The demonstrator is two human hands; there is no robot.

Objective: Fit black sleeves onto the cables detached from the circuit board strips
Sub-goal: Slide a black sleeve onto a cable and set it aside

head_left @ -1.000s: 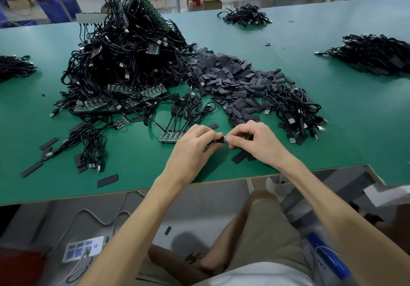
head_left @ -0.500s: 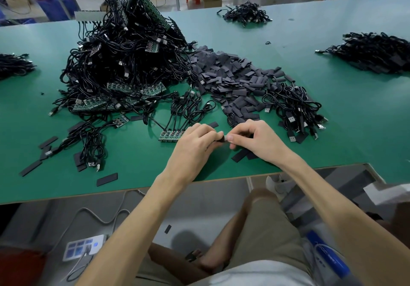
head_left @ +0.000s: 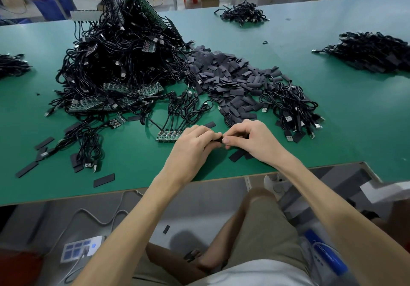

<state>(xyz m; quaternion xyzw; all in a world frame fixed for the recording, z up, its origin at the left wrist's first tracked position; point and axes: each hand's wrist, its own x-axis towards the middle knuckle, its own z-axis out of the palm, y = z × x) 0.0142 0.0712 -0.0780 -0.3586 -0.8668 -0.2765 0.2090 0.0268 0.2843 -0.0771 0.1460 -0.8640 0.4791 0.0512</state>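
Observation:
My left hand (head_left: 192, 146) and my right hand (head_left: 253, 141) meet fingertip to fingertip low over the green table (head_left: 332, 130), pinching one small black sleeve (head_left: 219, 139) between them. Whatever cable sits inside it is hidden by my fingers. A short green circuit board strip (head_left: 168, 136) with several black cables still on it lies just left of my left hand. A heap of flat black sleeves (head_left: 230, 79) spreads behind my hands. Two loose sleeves (head_left: 237, 154) lie under my right wrist.
A tall tangle of black cables and board strips (head_left: 119, 63) fills the left middle. A bunch of cables with USB plugs (head_left: 292, 112) lies right of my hands. More cable piles sit far right (head_left: 372, 52), far back (head_left: 244, 15) and far left (head_left: 13, 66). Stray sleeves (head_left: 103, 180) dot the front left.
Hardly anything differs: both hands stay together on the sleeve at the same spot, with only a slight shift of the fingers.

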